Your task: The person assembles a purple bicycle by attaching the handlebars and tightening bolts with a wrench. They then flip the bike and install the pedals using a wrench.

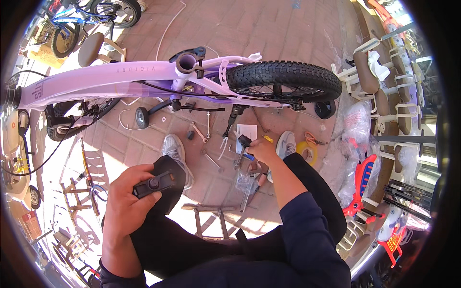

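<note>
Head camera: left hand (126,198) grasps black pedal-like block (162,183); right hand (263,150) grips smaller black part (244,141), near lilac bicycle (108,76).

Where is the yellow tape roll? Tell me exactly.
In the head view, the yellow tape roll lies on the brick paving right of centre, beside the person's right shoe, with an orange-handled tool just beyond it.

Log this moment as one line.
left hand: holding black device | right hand: holding small black item | lilac bicycle: beyond both hands
</note>
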